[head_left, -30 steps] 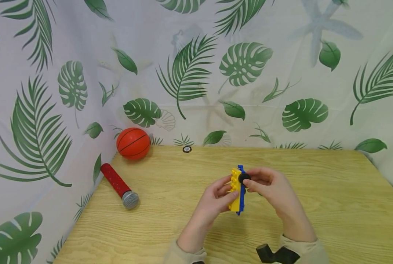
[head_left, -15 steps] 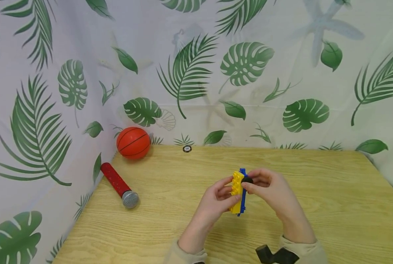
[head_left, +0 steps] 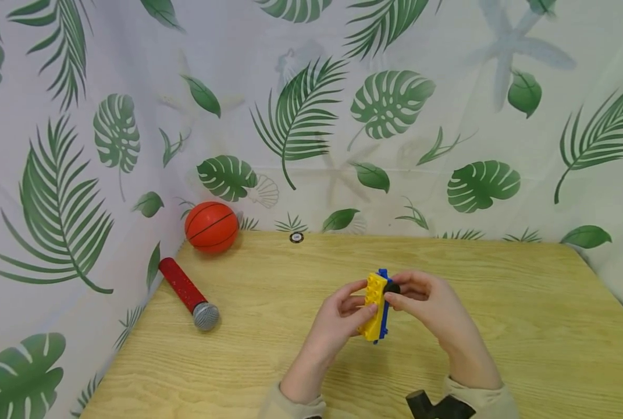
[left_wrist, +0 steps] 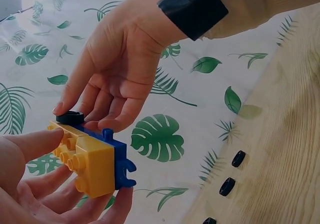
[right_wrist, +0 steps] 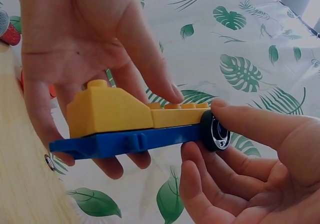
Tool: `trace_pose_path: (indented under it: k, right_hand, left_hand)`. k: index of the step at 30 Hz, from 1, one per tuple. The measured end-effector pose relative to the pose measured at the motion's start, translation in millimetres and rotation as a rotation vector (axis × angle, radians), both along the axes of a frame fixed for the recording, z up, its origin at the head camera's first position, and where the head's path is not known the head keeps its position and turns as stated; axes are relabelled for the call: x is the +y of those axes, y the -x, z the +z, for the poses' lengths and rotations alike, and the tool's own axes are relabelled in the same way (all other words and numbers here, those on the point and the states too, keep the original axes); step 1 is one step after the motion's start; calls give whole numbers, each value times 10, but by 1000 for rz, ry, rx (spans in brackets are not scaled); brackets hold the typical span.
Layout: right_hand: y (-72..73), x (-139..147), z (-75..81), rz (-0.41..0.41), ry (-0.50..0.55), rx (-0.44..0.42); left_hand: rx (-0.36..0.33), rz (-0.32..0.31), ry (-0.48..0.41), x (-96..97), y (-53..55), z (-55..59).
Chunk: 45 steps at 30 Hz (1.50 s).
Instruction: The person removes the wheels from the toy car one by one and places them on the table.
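Above the table, my left hand (head_left: 337,317) grips a toy car body (head_left: 375,308) made of a yellow studded brick (right_wrist: 117,109) on a blue wheeled base (right_wrist: 175,135). The body stands on end in the head view. My right hand (head_left: 439,299) pinches a black toy wheel (right_wrist: 216,130) between thumb and fingers, flat against the side of the base near one end. Toward the other end, a bare blue axle peg (right_wrist: 138,139) sticks out on that same side. Blue hook-like prongs (left_wrist: 126,174) show at the end of the base.
Black loose wheels (left_wrist: 227,186) lie on the wooden table (head_left: 269,361). At the left are a red microphone (head_left: 188,291) and a red basketball (head_left: 212,227). A small round chip (head_left: 296,237) sits at the back edge, before a leaf-print cloth (head_left: 311,128).
The car body has dropped slightly and turned, so more of its yellow studded face shows in the head view. The wheel now appears more edge-on. Both hands keep their holds.
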State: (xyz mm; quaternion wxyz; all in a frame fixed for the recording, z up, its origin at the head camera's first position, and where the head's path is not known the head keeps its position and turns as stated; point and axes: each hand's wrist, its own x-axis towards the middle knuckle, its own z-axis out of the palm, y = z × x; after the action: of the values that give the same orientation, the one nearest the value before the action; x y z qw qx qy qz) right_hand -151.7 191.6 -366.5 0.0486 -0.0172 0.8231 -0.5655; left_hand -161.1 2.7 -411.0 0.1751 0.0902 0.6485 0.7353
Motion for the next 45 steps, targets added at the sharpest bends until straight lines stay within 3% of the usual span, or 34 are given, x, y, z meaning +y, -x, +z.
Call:
trace_pose_path:
  k: [28,40,45]
  right_hand:
    - [-8,-1,-16,37,-51,59]
    - [-16,-28,-7,-1,-22,83]
    - [-25,-44,-11,-31,-33,78]
  left_hand:
    - [33,-52,14,-1,18,-14]
    - [2,-53,33,-19,25,-23]
    - [-16,-25,48,-20,24,-33]
